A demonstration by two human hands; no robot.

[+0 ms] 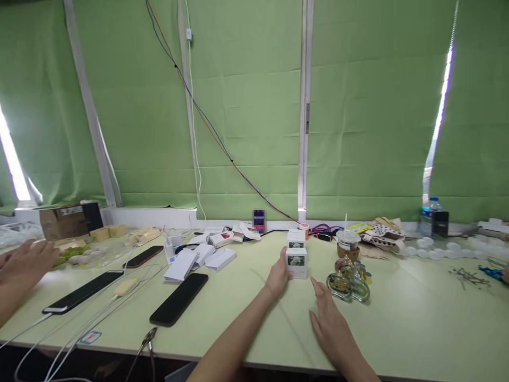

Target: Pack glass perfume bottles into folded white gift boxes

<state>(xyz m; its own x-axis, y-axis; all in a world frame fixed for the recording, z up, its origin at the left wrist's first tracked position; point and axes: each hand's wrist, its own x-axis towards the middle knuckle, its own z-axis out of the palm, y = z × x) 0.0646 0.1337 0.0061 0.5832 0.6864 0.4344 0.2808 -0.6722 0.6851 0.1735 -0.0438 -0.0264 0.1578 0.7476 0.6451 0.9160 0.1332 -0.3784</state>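
Near the middle of the table, my left hand (277,275) is at the left side of a small white box (296,268) with a flower picture on its front. Its thumb lies by the box's front edge, while the other fingers are partly hidden along the side. Behind that box, similar white boxes (296,239) stand in a row. My right hand (329,321) hovers just in front and to the right, fingers stretched out, holding nothing. Close to its right lie clear, gold-flecked ring-shaped pieces (348,284) in a small pile.
Left are phones (178,300), cables, open white cartons (194,260) and pliers (146,339) at the front edge. Another person's hand (27,265) is far left. A drink cup (348,241), bottle (431,215) and metal pins (469,277) are right; another hand shows at the right edge.
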